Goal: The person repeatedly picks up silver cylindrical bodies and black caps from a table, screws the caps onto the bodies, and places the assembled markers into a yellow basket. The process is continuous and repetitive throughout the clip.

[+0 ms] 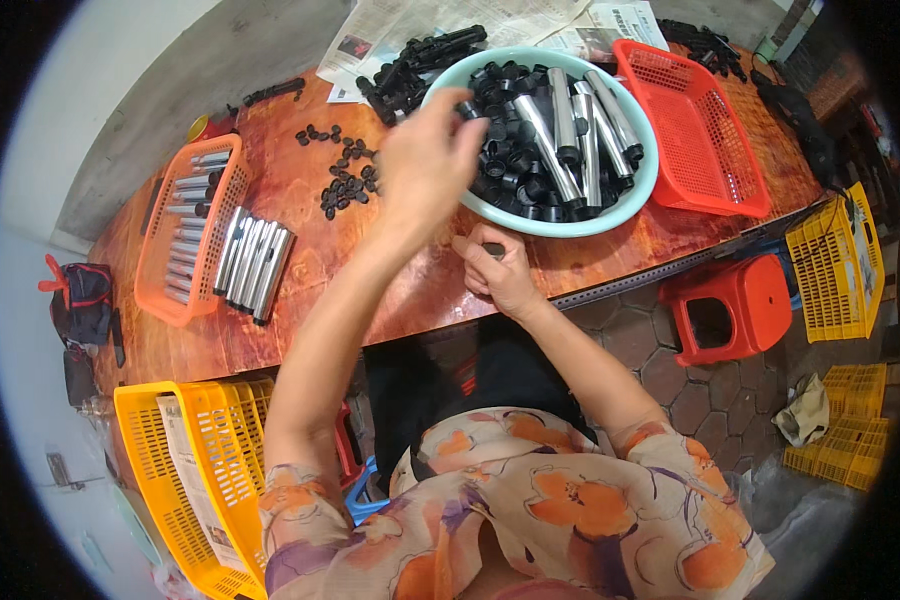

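My left hand (pixel 425 165) is raised at the left rim of a pale green basin (pixel 610 228). Its thumb and finger curve round a black plastic cap (pixel 467 109); motion slightly blurs the hand. Many black caps fill the basin, and several silver metal tubes (pixel 548 150) with black ends lie on top of them. Just in front of the basin, my right hand (pixel 502 275) is closed above the table's near edge. A small dark piece (pixel 493 249) shows in its curled fingers; the rest of it is hidden.
Small black discs (pixel 345 190) are scattered on the wooden table (pixel 370 295). Silver tubes lie in a row (pixel 255 262) beside an orange basket (pixel 178 308) of tubes. Black parts (pixel 420 65) rest by newspaper (pixel 510 15). Right are a red basket (pixel 685 125) and red stool (pixel 730 308).
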### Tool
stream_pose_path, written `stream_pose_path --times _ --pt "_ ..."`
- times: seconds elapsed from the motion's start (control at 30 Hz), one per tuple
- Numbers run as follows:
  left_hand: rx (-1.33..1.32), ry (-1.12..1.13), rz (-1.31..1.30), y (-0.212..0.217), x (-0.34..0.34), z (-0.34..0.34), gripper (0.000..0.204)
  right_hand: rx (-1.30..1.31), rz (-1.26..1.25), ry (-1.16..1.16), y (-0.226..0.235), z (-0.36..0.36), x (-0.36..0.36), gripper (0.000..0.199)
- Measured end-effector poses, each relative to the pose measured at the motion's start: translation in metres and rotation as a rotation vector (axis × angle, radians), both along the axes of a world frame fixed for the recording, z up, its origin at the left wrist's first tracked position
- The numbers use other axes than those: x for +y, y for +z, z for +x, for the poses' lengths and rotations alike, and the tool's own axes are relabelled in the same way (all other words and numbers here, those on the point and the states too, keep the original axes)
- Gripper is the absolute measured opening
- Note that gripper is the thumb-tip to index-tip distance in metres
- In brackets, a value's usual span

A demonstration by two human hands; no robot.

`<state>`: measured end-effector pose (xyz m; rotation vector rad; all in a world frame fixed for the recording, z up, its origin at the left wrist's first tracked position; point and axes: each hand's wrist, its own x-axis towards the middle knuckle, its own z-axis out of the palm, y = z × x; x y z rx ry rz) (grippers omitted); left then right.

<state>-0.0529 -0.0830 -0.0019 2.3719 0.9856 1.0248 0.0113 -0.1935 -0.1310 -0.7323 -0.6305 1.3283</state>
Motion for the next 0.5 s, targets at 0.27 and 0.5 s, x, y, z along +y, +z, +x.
stream_pose_path --times 0.27,0.5 --pt "0.175 0.214 -0.302 -0.023 0.016 0.102 0.055 -0.067 -0.027 -0.081 0.008 -0.002 -0.001 0.017" --pt "-0.721 -0.136 -0.833 -0.025 0.034 0.089 0.036 -0.105 -0.039 -0.056 0.008 -0.004 -0.001 0.017"
